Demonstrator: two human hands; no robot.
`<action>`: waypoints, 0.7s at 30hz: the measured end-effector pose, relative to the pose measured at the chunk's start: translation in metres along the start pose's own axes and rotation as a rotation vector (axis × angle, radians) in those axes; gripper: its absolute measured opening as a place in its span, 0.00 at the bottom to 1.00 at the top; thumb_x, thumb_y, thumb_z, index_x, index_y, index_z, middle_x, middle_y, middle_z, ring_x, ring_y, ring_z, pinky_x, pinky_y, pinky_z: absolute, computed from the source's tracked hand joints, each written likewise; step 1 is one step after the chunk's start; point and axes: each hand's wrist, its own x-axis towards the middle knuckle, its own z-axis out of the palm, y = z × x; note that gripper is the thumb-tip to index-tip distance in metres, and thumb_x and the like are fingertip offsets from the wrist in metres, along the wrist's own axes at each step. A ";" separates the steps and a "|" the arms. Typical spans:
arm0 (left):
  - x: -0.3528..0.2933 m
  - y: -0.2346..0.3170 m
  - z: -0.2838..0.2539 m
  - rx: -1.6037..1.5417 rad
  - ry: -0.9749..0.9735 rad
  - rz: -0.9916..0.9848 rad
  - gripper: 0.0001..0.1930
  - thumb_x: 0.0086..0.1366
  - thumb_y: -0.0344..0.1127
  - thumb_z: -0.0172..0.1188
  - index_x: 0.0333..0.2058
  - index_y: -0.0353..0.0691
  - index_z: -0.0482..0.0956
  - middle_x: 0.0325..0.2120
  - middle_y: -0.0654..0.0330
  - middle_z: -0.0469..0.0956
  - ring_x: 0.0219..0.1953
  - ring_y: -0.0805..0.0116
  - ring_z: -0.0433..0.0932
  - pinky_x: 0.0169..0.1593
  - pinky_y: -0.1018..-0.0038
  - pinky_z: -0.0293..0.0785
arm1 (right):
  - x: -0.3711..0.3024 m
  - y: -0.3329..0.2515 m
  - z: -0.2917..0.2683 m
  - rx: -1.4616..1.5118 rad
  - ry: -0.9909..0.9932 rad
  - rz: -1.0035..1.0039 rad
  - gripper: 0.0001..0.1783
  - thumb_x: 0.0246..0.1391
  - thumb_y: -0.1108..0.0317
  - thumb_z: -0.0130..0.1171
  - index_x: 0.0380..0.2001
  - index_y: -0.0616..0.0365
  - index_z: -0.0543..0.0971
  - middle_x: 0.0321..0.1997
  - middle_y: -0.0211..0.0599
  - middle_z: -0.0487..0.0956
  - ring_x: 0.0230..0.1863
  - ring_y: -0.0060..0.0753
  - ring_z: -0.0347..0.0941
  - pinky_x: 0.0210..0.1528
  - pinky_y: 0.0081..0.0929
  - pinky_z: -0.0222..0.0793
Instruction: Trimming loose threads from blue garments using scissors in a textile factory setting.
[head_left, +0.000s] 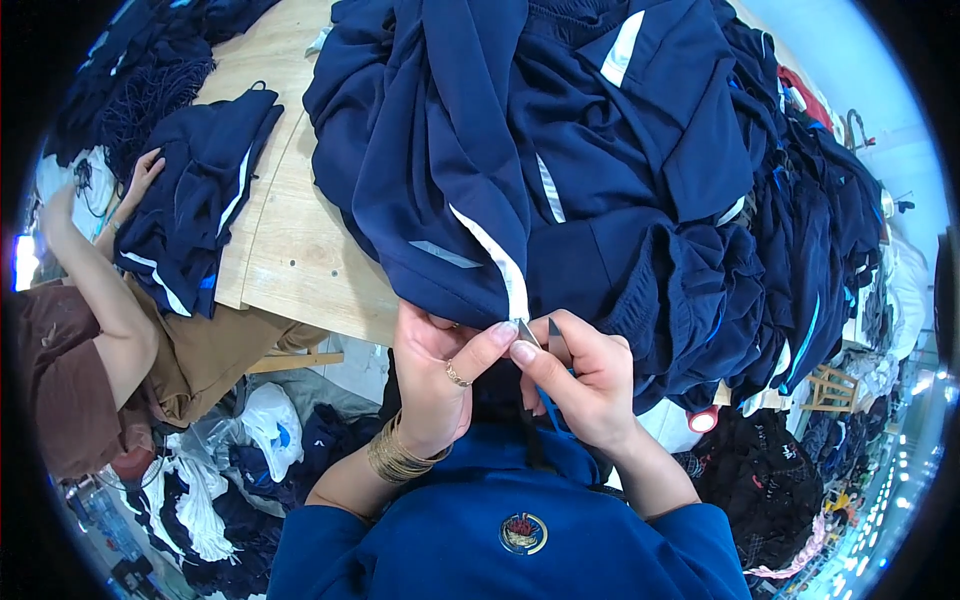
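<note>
Navy sports trousers (pixel 440 190) with a white side stripe lie over the table edge toward me. My left hand (pixel 440 370), with a ring and a stack of bangles on its arm, is closed on their hem where the stripe ends. Its thumb presses on the cloth from above. In my right hand (pixel 590 380) is a small pair of metal thread snips (pixel 556 338). Its pointed blades stand apart at the hem, close to my left thumb. A blue strip hangs below the right fingers. Part of the snips is hidden inside the hand.
Heaped navy garments (pixel 640 140) cover much of the wooden table (pixel 310 240) and spill down its right side. At left, another person's hand (pixel 145 175) rests on a navy garment (pixel 195 190). White plastic bags (pixel 270 425) and dark clothes lie below. A wooden stool (pixel 832 388) stands at right.
</note>
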 end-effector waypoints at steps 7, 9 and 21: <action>0.000 0.002 -0.001 -0.014 -0.007 -0.040 0.28 0.51 0.17 0.57 0.50 0.34 0.57 0.38 0.54 0.72 0.39 0.69 0.75 0.45 0.73 0.72 | 0.000 0.007 0.001 -0.029 0.009 -0.106 0.06 0.54 0.71 0.54 0.26 0.62 0.72 0.11 0.26 0.72 0.12 0.12 0.67 0.14 0.11 0.57; 0.001 0.003 -0.002 -0.121 -0.019 -0.187 0.26 0.52 0.19 0.57 0.49 0.34 0.59 0.37 0.55 0.73 0.38 0.69 0.76 0.45 0.74 0.72 | 0.001 0.008 0.000 -0.015 0.007 -0.117 0.06 0.54 0.72 0.53 0.25 0.62 0.72 0.11 0.26 0.72 0.12 0.13 0.67 0.14 0.11 0.56; 0.000 0.000 -0.003 -0.031 -0.037 -0.056 0.27 0.53 0.20 0.58 0.50 0.34 0.56 0.36 0.55 0.73 0.36 0.70 0.76 0.42 0.74 0.75 | 0.001 -0.003 -0.006 -0.010 -0.061 -0.056 0.08 0.55 0.70 0.53 0.24 0.62 0.71 0.10 0.27 0.71 0.12 0.13 0.66 0.14 0.13 0.56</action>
